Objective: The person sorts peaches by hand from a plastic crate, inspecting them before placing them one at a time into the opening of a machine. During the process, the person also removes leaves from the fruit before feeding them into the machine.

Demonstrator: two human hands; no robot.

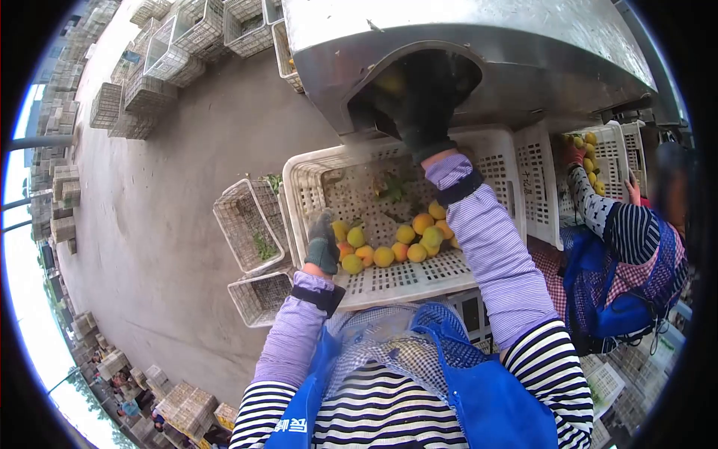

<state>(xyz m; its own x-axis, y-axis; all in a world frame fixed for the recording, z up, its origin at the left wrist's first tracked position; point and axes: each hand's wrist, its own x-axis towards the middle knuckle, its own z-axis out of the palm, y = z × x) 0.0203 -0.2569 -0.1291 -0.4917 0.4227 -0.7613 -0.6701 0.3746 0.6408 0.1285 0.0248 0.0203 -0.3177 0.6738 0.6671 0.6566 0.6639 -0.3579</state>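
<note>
A large white plastic crate (374, 288) stands in front of me. Along its near side lie several round yellow-orange fruits (384, 257) that look like peaches, with green leaves (390, 187) farther back. My left hand (323, 245), in a dark grey-green glove, is inside the crate at its left, beside the leftmost fruits. Its fingers point forward, somewhat blurred, with nothing visible in them. My right hand (426, 112), in a black glove, reaches past the crate's far rim into the dark opening of a metal machine (336, 71). Its fingers are hidden in shadow there.
To the right, a co-worker (624, 247) reaches into another crate (615, 146) of yellow fruit. Smaller crates (250, 224) stand on the floor (172, 224) to my left. Stacked crates (146, 93) are at the far left, and the machine overhangs the far rim.
</note>
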